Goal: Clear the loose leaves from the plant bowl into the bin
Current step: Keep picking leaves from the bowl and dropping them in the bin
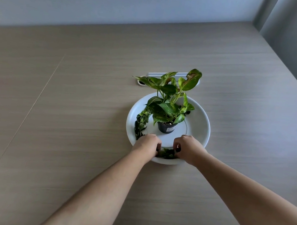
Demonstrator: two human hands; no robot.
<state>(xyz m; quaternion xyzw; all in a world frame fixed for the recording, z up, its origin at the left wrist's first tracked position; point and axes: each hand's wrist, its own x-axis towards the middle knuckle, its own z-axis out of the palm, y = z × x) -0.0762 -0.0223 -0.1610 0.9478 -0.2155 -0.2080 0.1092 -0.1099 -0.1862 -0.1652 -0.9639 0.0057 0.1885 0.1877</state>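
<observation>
Though its label is unreadable, pot [166, 127] sits in bowl [199, 122].

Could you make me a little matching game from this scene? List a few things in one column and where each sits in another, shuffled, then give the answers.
Things:
1. black pot
2. loose leaves
3. white bowl
4. both hands (left hand, right hand)

Places:
A. along the bowl's left inner wall
B. on the wooden table
C. at the bowl's near rim
D. standing in the bowl's middle

Pairs: 1-D, 2-A, 3-B, 4-C
</observation>
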